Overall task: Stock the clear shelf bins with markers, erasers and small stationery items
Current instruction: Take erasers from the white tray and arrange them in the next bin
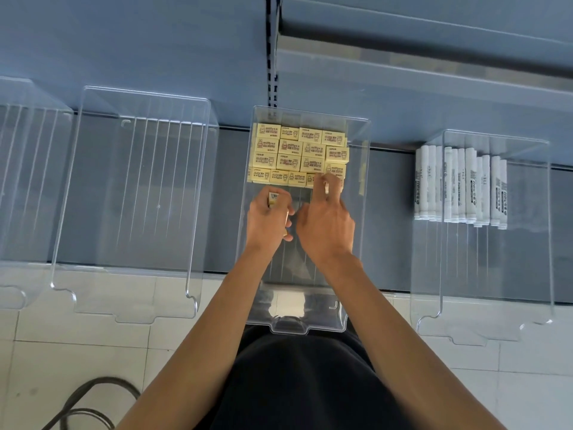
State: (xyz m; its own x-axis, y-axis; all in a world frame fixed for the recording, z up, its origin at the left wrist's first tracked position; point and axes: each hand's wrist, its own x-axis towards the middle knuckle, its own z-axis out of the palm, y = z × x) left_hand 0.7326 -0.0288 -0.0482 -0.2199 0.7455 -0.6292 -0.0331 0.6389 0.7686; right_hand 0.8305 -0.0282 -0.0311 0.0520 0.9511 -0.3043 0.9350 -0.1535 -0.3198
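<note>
Along the grey shelf (229,197) stand four clear plastic bins. The far-left bin (28,187) is cut off by the frame edge, and the second bin (133,212) stands beside it. The middle bin (359,231) holds pale yellow erasers (297,150) printed in red-brown with a rabbit figure, packed four across in rows against its back wall. Inside this bin, the left hand (268,218) curls around a loose eraser (273,198) just in front of the rows. The right hand (325,225) reaches forward, its thumb and fingertips pinching the end eraser (333,172) at the right of the front row. The right bin (527,259) carries white markers (459,187) with black print, lying side by side in its rear half.
</note>
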